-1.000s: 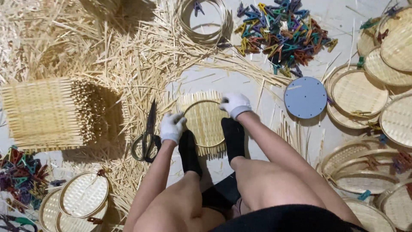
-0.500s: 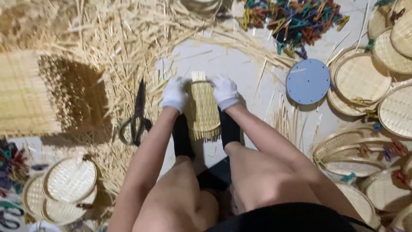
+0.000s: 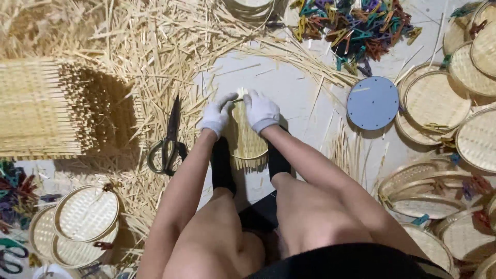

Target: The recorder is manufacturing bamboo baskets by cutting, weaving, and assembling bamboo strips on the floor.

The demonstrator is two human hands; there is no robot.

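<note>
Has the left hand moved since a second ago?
Yes. The left hand has shifted right, away from the scissors, toward the right hand at the mat's top.

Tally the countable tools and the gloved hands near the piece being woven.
Gloved hands: 2, left hand and right hand
Woven bamboo tray held between feet: 1
Black shears: 1
Blue round disc: 1
Total: 5

The woven mat [image 3: 247, 135], flat a second ago, now stands on edge, and both gloved hands, left [image 3: 216, 114] and right [image 3: 261, 110], have closed together at its top.
</note>
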